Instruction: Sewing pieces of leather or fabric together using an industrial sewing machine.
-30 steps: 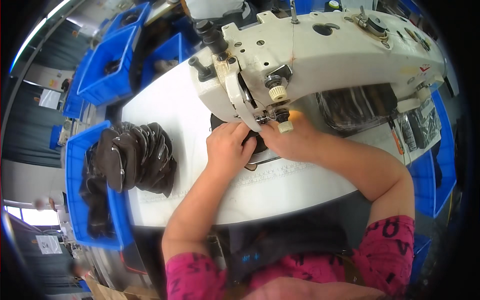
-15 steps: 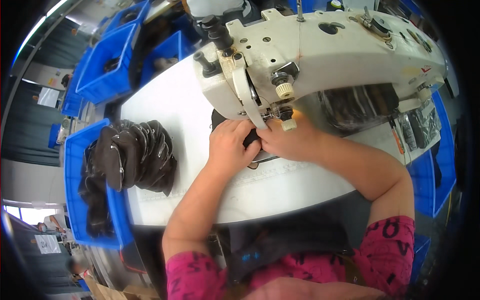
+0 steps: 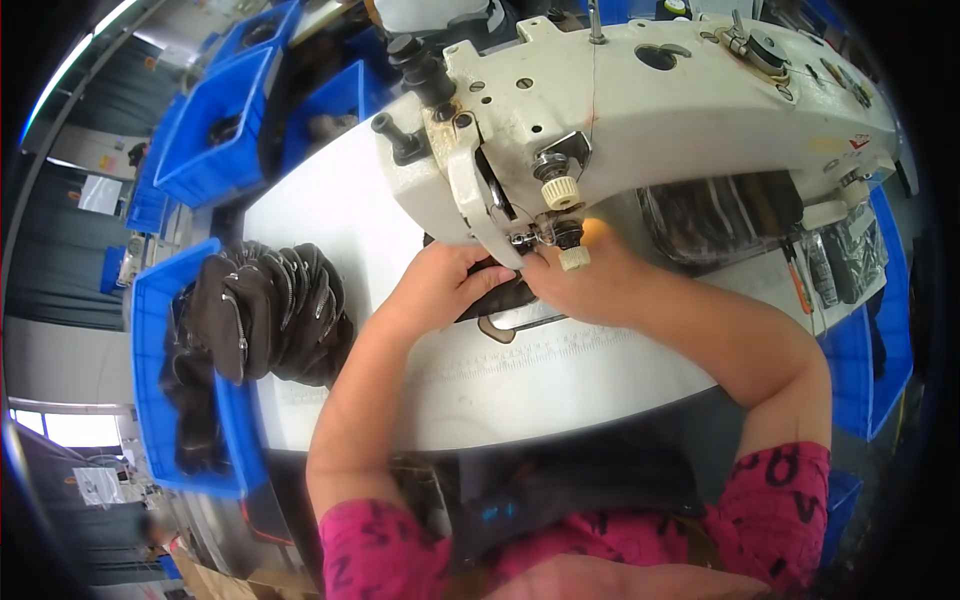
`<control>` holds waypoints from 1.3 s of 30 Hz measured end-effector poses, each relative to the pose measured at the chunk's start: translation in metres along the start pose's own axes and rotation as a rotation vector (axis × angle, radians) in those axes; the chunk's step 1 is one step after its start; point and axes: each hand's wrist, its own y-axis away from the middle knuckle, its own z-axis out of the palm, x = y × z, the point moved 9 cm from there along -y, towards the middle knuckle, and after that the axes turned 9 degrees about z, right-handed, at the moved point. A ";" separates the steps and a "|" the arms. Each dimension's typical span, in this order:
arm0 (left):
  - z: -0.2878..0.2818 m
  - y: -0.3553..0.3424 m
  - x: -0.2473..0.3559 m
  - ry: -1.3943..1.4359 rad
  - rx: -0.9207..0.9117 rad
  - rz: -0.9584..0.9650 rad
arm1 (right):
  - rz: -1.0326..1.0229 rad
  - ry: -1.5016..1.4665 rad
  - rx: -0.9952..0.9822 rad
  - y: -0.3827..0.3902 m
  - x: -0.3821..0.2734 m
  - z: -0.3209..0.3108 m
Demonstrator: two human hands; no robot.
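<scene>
Pinching dark fabric point(image 3: 506, 297) under sewing machine point(image 3: 650, 105) head w/ my L hand point(image 3: 440, 285), prob. to steady it; R hand point(image 3: 590, 278) alongside, can't tell grip; zippered pieces point(image 3: 265, 315) left of machine, prob. handy.

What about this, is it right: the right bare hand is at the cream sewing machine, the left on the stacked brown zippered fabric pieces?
Not quite: the head view shows the left hand also at the cream sewing machine, apart from the stacked pieces.
</scene>
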 end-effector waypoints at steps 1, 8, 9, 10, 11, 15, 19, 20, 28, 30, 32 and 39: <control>0.002 0.001 -0.003 -0.002 -0.003 -0.001 | 0.002 -0.002 0.002 0.003 -0.001 -0.005; 0.007 0.009 -0.021 0.130 0.007 -0.089 | -0.054 -0.029 -0.066 0.020 -0.033 -0.026; 0.007 0.006 -0.007 0.096 0.026 0.064 | -0.060 -0.059 -0.138 0.021 -0.035 -0.021; 0.006 0.005 0.009 0.061 0.045 0.216 | -0.066 -0.088 -0.211 0.022 -0.036 -0.017; 0.007 0.003 0.017 -0.052 0.033 0.230 | -0.064 -0.090 -0.215 0.022 -0.037 -0.019; 0.003 0.005 0.031 -0.168 0.106 0.295 | -0.065 -0.063 -0.261 0.022 -0.039 -0.020; 0.008 0.009 0.025 -0.278 0.072 0.273 | -0.066 -0.082 -0.237 0.022 -0.040 -0.018; 0.008 0.008 0.025 -0.294 0.082 0.269 | -0.069 -0.081 -0.239 0.023 -0.039 -0.017; 0.013 0.008 0.029 -0.366 0.076 0.280 | -0.028 -0.108 -0.260 0.022 -0.038 -0.017; 0.013 0.008 0.029 -0.377 0.073 0.263 | -0.030 -0.102 -0.228 0.023 -0.038 -0.019; 0.011 0.007 0.031 -0.381 0.103 0.227 | -0.032 -0.097 -0.196 0.023 -0.038 -0.020; 0.011 0.003 0.026 -0.403 0.134 0.135 | 0.023 -0.094 -0.174 0.019 -0.028 -0.011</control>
